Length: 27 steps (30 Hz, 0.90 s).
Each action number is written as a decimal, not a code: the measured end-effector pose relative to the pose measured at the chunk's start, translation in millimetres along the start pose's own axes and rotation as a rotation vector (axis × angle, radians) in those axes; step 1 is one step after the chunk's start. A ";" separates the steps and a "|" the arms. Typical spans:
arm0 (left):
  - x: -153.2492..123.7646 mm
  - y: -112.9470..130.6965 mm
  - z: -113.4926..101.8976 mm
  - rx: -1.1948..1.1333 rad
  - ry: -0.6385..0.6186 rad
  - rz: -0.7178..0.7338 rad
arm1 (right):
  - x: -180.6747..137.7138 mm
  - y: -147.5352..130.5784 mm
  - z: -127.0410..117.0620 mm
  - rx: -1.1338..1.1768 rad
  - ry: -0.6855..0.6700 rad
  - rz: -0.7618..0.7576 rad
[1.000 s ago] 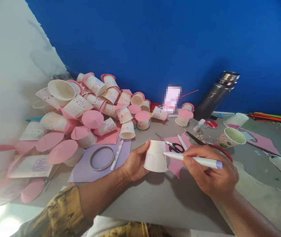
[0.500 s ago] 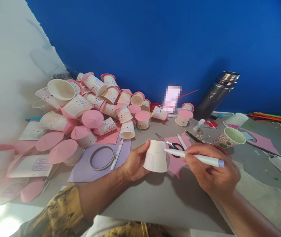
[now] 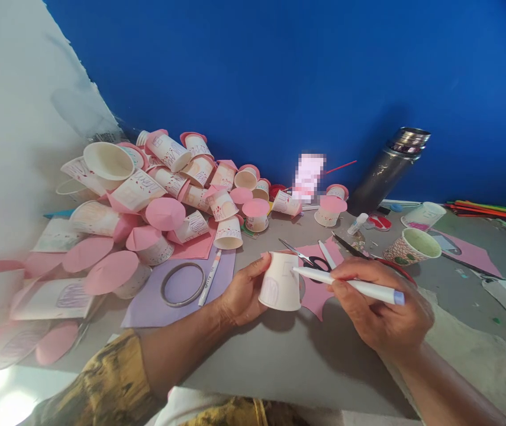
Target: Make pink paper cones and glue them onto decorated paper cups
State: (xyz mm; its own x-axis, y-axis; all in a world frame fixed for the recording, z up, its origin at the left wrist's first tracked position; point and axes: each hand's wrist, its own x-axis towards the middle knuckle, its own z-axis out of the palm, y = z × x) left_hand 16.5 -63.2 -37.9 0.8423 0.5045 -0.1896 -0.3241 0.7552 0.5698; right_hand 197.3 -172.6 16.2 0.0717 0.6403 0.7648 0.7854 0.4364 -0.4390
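Observation:
Upside down in my left hand point(image 3: 246, 291) is a white paper cup point(image 3: 278, 290), gripped at its left side just above the table. Faint purple drawing shows on its wall: a filled arch low on the left and a small square outline near the top right. My right hand point(image 3: 383, 305) pinches a white marker point(image 3: 363, 287) with a pale purple end, its tip at the cup's wall by the square. Behind the cup lie scissors point(image 3: 319, 262) with black handles, on a cut piece of pink paper point(image 3: 312, 300).
Many paper cups with pink paper tops point(image 3: 166, 214) are heaped at left. A roll of tape point(image 3: 163, 286) and another marker point(image 3: 209, 279) lie on purple paper point(image 3: 146, 316). Rightward are a dark flask point(image 3: 381, 177), a glue stick point(image 3: 358, 223), a patterned cup point(image 3: 412, 251) and a cloth point(image 3: 479, 355).
The marker tip has shifted slightly left across the cup's wall, and more of the square outline's lines show. The cup and my left hand stay nearly still.

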 end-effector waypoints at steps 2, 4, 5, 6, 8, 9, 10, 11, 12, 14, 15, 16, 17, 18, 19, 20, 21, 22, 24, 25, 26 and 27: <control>0.0 -0.8 1.2 0.008 0.015 0.009 | -0.3 1.1 1.0 0.000 -0.001 -0.031; 0.1 -1.5 2.3 0.010 0.023 0.019 | -0.1 1.5 1.9 -0.003 -0.007 -0.058; 0.2 -1.7 2.7 0.013 0.029 0.019 | 0.3 1.4 2.1 -0.003 -0.018 -0.062; 0.4 -1.9 3.0 0.017 0.036 0.017 | 0.7 1.0 2.2 -0.003 -0.031 -0.060; 0.7 -2.0 3.3 0.024 0.051 0.019 | 1.6 -0.2 2.0 -0.004 -0.047 -0.051; 0.8 -2.1 3.4 0.025 0.054 0.022 | 2.0 -0.8 1.9 -0.005 -0.048 -0.050; 1.0 -2.2 3.3 0.027 0.055 0.028 | 2.3 -1.3 1.9 -0.010 -0.049 -0.049; 1.1 -2.4 3.2 0.029 0.054 0.037 | 2.5 -1.6 1.9 -0.015 -0.047 -0.052; 1.2 -2.6 2.9 0.031 0.054 0.046 | 2.6 -1.8 2.1 -0.019 -0.045 -0.059; 1.5 -3.1 2.4 0.036 0.055 0.056 | 2.7 -1.7 2.8 -0.021 -0.039 -0.074; 1.6 -3.4 2.1 0.039 0.057 0.054 | 2.7 -1.6 3.2 -0.019 -0.035 -0.081; 1.8 -3.6 1.8 0.039 0.059 0.050 | 2.9 -1.5 3.5 -0.017 -0.030 -0.087; 1.9 -3.6 1.6 0.038 0.063 0.047 | 3.1 -1.4 3.8 -0.015 -0.025 -0.093; 2.0 -3.6 1.5 0.035 0.067 0.044 | 3.4 -1.3 3.8 -0.015 -0.024 -0.099; 2.0 -3.4 1.5 0.030 0.072 0.042 | 3.6 -1.2 3.7 -0.016 -0.025 -0.103; 1.9 -3.1 1.5 0.021 0.078 0.041 | 3.9 -1.2 3.4 -0.017 -0.031 -0.105; 1.8 -2.7 1.4 0.008 0.081 0.039 | 4.1 -1.1 3.0 -0.018 -0.037 -0.101; 1.6 -2.3 1.3 -0.005 0.081 0.035 | 4.1 -0.9 2.5 -0.020 -0.041 -0.093; 1.1 -1.5 0.6 -0.026 0.065 0.021 | 3.9 -0.7 1.5 -0.026 -0.039 -0.073; 1.0 -1.3 0.1 -0.032 0.055 0.014 | 3.8 -0.6 1.1 -0.032 -0.034 -0.065; 0.8 -1.1 -0.4 -0.034 0.044 0.009 | 3.6 -0.5 0.8 -0.038 -0.026 -0.059; 0.8 -1.0 -1.0 -0.034 0.034 0.005 | 3.5 -0.5 0.6 -0.044 -0.020 -0.056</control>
State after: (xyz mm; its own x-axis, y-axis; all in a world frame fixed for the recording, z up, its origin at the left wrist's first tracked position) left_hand 17.1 -63.2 -39.4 0.8256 0.5221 -0.2138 -0.3438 0.7661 0.5431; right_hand 196.8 -170.2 18.8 0.0149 0.6285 0.7776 0.8139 0.4441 -0.3746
